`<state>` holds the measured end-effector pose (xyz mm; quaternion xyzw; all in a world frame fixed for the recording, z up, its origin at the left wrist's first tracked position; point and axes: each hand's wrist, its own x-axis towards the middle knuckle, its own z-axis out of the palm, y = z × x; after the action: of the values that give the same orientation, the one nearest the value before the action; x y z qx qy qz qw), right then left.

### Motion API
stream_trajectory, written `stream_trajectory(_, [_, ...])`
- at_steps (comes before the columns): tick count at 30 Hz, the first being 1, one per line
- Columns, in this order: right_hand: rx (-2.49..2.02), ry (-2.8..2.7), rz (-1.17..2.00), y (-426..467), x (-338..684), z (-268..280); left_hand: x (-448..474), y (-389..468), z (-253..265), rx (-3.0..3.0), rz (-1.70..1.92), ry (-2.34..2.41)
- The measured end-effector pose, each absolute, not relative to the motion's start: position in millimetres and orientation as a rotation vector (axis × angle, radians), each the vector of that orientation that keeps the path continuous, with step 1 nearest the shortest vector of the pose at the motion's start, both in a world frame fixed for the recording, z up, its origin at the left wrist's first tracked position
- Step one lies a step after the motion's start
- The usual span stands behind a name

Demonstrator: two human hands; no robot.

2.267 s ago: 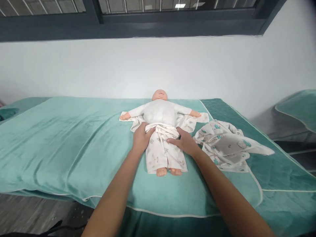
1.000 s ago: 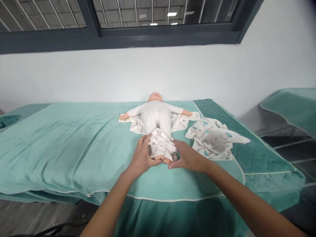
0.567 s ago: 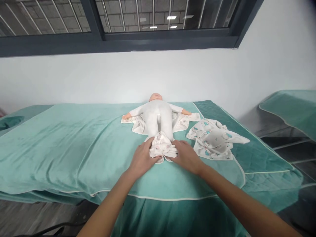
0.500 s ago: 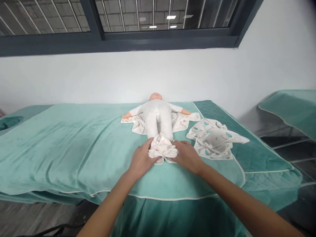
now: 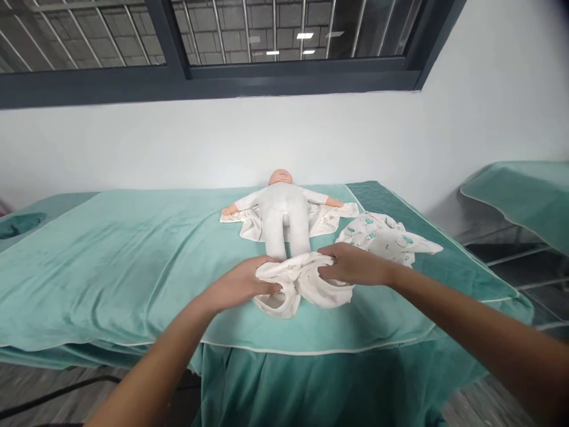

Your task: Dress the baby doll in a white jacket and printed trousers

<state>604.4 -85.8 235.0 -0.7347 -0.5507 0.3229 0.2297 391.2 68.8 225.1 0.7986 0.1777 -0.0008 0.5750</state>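
Note:
A baby doll (image 5: 284,207) with a white cloth body lies on its back on the green bed, arms spread and legs toward me. At its feet, my left hand (image 5: 244,283) grips the left side of white baby pants (image 5: 306,273). My right hand (image 5: 351,264) pinches the right side of the same garment. The pants are bunched, with two round openings facing me, and they hide the doll's feet. Under the doll's torso and arms a white baby top (image 5: 326,220) lies spread out.
A white garment with a blue-green print (image 5: 377,234) lies on the bed right of the doll, partly behind my right hand. The green bed cover (image 5: 111,255) reaches the wall. A barred window (image 5: 275,35) is above. Another green bed (image 5: 524,193) stands at the right.
My hands have moved apart, spreading the gathered pants wider and bringing them slightly off the doll's feet toward me. Two openings now show. The doll stays in place.

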Motion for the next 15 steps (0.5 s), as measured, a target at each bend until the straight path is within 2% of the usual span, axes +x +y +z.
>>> stream_trajectory(6, [-2.04,-2.017,0.727,-75,619,278,396,85,283,2.251,-0.302,0.091])
stream_trajectory(10, [-2.145,-2.184,0.604,-63,629,317,408,91,319,2.606,-0.371,0.139])
stream_trajectory(12, [-2.14,-2.174,0.509,-57,635,337,416,95,334,2.645,-0.287,0.232])
stream_trajectory(15, [-2.056,-2.056,0.258,-46,638,362,429,99,351,2.644,0.186,0.372])
